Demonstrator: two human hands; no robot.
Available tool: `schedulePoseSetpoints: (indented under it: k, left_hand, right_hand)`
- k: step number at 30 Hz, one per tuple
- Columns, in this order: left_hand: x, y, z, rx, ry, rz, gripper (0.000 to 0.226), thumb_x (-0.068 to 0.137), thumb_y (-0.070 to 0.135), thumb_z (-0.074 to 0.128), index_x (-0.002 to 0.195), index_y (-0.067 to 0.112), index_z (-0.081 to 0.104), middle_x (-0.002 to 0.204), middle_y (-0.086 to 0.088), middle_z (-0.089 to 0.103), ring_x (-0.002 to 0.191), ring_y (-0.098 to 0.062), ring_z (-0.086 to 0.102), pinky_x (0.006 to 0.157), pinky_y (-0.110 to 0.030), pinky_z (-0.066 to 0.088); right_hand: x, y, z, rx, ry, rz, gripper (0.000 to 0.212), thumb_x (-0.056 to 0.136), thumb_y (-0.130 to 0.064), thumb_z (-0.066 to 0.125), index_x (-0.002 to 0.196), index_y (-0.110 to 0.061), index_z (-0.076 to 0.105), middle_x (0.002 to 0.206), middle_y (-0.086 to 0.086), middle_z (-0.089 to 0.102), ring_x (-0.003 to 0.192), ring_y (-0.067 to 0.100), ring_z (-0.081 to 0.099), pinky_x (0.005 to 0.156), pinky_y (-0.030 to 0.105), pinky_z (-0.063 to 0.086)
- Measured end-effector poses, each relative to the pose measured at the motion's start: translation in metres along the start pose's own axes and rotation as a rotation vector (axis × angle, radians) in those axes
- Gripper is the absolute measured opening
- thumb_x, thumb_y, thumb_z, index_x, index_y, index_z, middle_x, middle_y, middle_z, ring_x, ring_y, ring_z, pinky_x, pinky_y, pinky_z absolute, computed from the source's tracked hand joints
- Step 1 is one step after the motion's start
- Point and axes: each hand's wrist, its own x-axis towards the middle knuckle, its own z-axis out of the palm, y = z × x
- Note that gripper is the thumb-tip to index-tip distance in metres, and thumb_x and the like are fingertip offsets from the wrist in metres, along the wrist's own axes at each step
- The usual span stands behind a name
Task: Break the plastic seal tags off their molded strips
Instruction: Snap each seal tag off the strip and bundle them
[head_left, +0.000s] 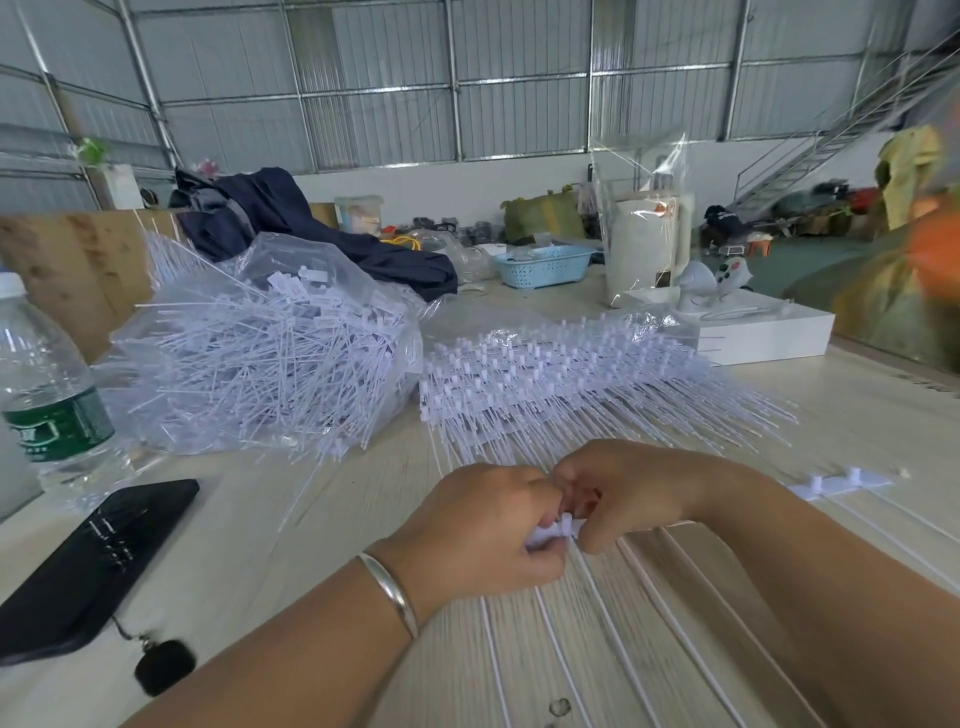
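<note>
**Head view: two hands pinched on a strip of white seal tags**

Head camera looked down on a pale wooden table (291, 551), and motion blur softened much of the near field. The left hand (483, 540) and right hand (628, 493) met at the middle, knuckles almost touching, both closed tight around a small white molded strip (558, 531). Only a short piece of that strip showed between the thumbs; the rest sat hidden inside the fingers, so whether a tag had parted from it could not be told. Long white tails (618, 639) ran from the hands toward the camera, streaked by blur. A silver bangle (392, 592) circled the left wrist.

Just beyond the hands lay a stack of unbroken tag strips (561, 379), heads up in rows, tails fanned to the right. To its left, a clear plastic bag (270, 343) held a tangled heap of loose tags. Another strip piece (841, 483) lay beside the right forearm, partly covered by it.

At the left edge stood a water bottle (49, 384), cut off by the frame, with a black phone (93, 566) near it. A blue basket (543, 265) sat well back on the table.
</note>
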Motion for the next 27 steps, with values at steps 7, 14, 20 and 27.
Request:
schedulePoseSetpoints:
  k: [7,14,20,27]
  left_hand:
    - [-0.001,-0.003,-0.009,0.025,0.299,0.022,0.017,0.072,0.036,0.065,0.072,0.019,0.064,0.069,0.011,0.057,0.056,-0.008,0.048,0.048,-0.019,0.038]
    - [-0.004,-0.025,-0.008,-0.252,0.337,-0.378,0.031,0.078,0.057,0.057,0.085,0.028,0.065,0.085,0.011,0.061,0.08,-0.007,0.058,0.067,-0.03,0.05]
    - [-0.002,-0.035,-0.008,-0.901,0.375,-0.701,0.029,0.08,0.036,0.066,0.056,0.019,0.067,0.047,0.0,0.048,0.047,-0.013,0.041,0.051,-0.025,0.034]
    - [-0.001,-0.043,-0.009,-1.297,0.38,-0.752,0.018,0.088,0.019,0.063,0.075,0.005,0.062,0.053,-0.003,0.045,0.047,-0.015,0.035,0.052,-0.031,0.022]
  right_hand:
    - [-0.001,0.004,-0.005,0.14,0.146,-0.071,0.034,0.066,-0.007,0.072,0.053,-0.017,0.042,0.048,-0.012,0.03,0.047,0.005,0.028,0.047,0.018,0.021]
    - [0.0,0.009,-0.006,0.31,0.329,-0.088,0.009,0.068,-0.011,0.083,0.066,-0.013,0.075,0.056,-0.007,0.057,0.046,-0.002,0.043,0.049,0.01,0.031]
    - [0.0,0.012,-0.009,0.407,0.437,-0.075,0.015,0.066,-0.01,0.085,0.062,-0.02,0.075,0.048,-0.011,0.059,0.042,-0.002,0.049,0.047,0.007,0.035]
    - [0.002,0.007,-0.01,0.444,0.628,-0.131,0.021,0.07,-0.01,0.081,0.079,-0.028,0.076,0.074,-0.012,0.068,0.056,-0.003,0.047,0.058,0.013,0.034]
